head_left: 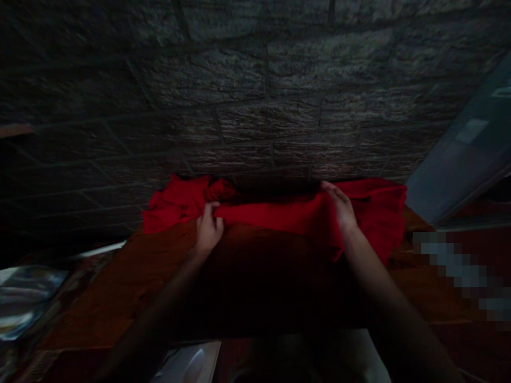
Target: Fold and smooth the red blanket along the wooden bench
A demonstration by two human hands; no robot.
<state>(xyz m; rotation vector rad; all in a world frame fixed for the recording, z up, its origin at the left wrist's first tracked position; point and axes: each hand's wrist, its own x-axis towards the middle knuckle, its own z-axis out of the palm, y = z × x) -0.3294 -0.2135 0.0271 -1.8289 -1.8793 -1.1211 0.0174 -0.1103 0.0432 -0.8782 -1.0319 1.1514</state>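
A bunched red cloth [275,215] stretches across the far side of a wooden table [151,276], close to the wall. Its left end lies crumpled, while the right part hangs in looser folds. My left hand [209,226] has its fingers closed on the cloth's near edge, left of the middle. On the right, my right hand [342,207] rests against the cloth with its fingers stretched out; the thumb is hard to see. Between the hands the cloth runs in a long, fairly narrow band. Dim light hides whether the cloth is a garment.
A dark block wall [247,117] rises right behind the table. At the right stands a grey-blue panel [463,143]. Shiny clear plastic wrapping [30,292] lies low at the left. A pale flat object [191,361] shows below the table's front edge.
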